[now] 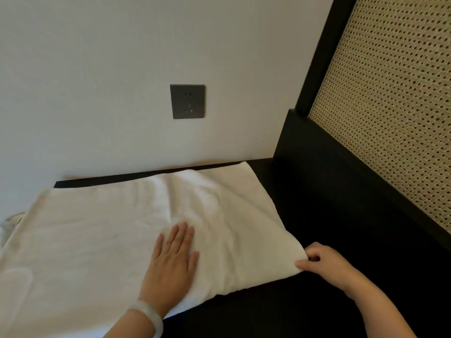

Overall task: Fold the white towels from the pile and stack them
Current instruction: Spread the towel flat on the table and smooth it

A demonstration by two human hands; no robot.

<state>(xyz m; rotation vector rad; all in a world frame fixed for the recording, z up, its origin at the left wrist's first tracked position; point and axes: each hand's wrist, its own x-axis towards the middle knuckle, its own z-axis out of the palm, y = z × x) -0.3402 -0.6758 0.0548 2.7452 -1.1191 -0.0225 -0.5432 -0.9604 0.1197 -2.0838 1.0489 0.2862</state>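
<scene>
Head view: left hand [173, 262] flat w/ fingers [181, 236] straight pins towel [97, 228] on dark surface [341, 215], right hand [322, 262] pinches near corner, so pull taut & match edges b4 folding.

one camera shows it all. it sits on the person's head and looks forward and down. it is close to the dark table [329, 240], so close that both arms show at the bottom edge. the left hand [174, 262] is low in the middle, the right hand [322, 262] low on the right. the white towel [97, 240] fills the lower left. the view faces a pale wall [97, 81] with a grey socket [187, 101] near the middle. a woven panel [390, 106] climbs the right side, tilted.
</scene>
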